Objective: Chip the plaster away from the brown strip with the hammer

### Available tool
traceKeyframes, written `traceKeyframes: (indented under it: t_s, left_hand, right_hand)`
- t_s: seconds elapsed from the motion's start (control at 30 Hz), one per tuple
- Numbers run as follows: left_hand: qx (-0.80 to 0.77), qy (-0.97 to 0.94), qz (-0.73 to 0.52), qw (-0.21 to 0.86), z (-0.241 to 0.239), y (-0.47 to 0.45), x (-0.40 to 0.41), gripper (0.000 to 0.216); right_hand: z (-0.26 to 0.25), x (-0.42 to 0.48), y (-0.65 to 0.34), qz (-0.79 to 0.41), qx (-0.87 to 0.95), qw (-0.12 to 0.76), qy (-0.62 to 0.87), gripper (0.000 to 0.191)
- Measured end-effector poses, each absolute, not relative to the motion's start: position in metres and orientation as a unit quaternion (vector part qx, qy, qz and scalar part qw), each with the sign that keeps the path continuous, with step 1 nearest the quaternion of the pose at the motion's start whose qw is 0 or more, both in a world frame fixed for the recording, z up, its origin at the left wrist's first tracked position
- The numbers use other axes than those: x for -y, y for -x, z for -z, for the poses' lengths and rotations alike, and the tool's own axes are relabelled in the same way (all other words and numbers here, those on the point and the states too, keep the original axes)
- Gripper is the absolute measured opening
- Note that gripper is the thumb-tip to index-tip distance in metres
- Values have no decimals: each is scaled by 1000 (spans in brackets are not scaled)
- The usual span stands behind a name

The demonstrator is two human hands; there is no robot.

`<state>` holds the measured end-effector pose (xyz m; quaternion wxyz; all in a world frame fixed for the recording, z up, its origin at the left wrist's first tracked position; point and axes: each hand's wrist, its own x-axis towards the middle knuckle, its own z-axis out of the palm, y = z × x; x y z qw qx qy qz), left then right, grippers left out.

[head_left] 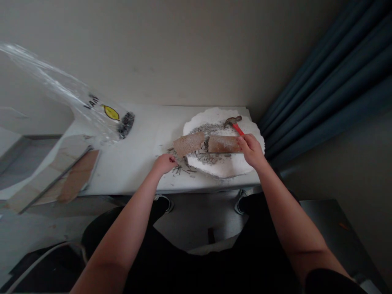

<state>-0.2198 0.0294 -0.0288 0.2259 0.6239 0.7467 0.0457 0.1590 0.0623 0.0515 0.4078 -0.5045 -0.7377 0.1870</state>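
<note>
My right hand is wrapped round the red handle of a claw hammer, whose head is over the back right of a rough white slab. Two brown pieces lie on the slab: a flat, speckled left piece reaching past its left edge, and a longer right piece close to my right hand. A dark gap with grey crumbs separates them. My left hand is closed at the slab's left, by thin dark slivers; what its fingers hold, if anything, is hidden.
A clear plastic bag with a yellow print and dark bits at its end lies on the white table. Brown boards and a dark rod jut over the front left edge. A blue curtain hangs at right.
</note>
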Motion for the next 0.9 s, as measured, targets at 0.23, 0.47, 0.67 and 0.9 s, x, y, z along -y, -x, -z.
traceKeyframes:
  t_s: [0.23,0.47,0.67,0.9]
  left_hand:
    - [-742,-606,-138,250,-12,213,-40,9]
    - [-671,-608,-293,307,-38,180,-57,13]
    - [-564,-590,-433,383,-35,124,-90,18]
    - [-486,-591,-459,452,-26,95,-117,32]
  right_hand:
    - [-52,-77,-189,-181,691,406,570,36]
    - [-57,-73,-215,-118,706,202,669,35]
    - [-61,-64,-208,-81,700,-52,708,41]
    - [-52,-78,-214,-99,713,-80,689,43]
